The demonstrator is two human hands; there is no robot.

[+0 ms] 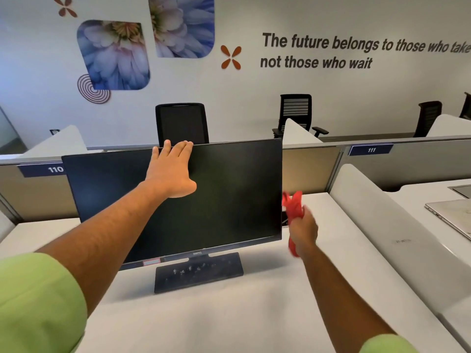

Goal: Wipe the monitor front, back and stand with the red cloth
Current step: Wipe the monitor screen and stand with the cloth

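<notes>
The monitor (216,200) stands on the near desk (229,314), its screen dark. The left hand (171,171) lies flat on it, straight fingers together, hooked over the top edge. Just right of the screen, the right hand (304,230) grips the bunched red cloth (293,205).

A white desk (229,314) filled the lower frame. At the right edge lay a closed silver laptop (451,212) beyond a white divider (382,225). Partition labels 110 (55,169) and 111 (371,150) sat at mid-left and mid-right. Black office chairs (297,113) stood behind the partitions. Blue flower prints (114,54) hung at the upper left, beside dark wall lettering (356,50) at the upper right.
</notes>
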